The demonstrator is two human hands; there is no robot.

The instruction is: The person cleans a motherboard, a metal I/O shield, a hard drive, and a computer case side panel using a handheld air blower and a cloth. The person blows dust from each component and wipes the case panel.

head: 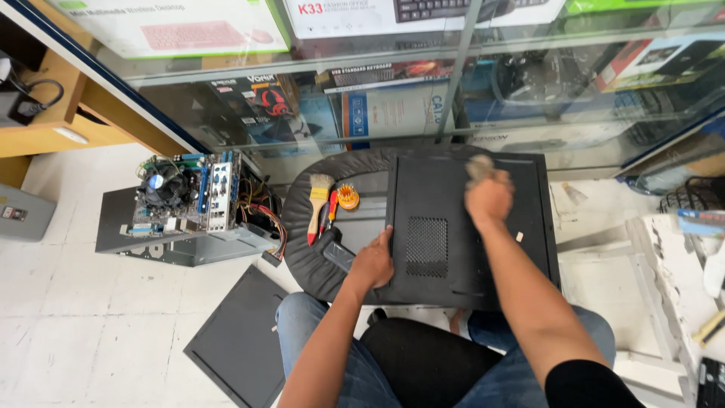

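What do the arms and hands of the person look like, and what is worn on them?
Both forearms are bare. The left hand and the right hand wear no gloves; no rings or watch can be seen. A black sleeve covers the right upper arm. No sleeve shows on the left arm. The right hand looks blurred.

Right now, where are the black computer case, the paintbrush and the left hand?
black computer case (445, 227), head view, vented side panel.
paintbrush (318, 205), head view, wooden handle.
left hand (372, 264), head view, back of hand.

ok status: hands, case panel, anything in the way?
Left hand steadies black case edge. Right hand presses cloth on panel. Brush, screwdriver lie alongside, clear.
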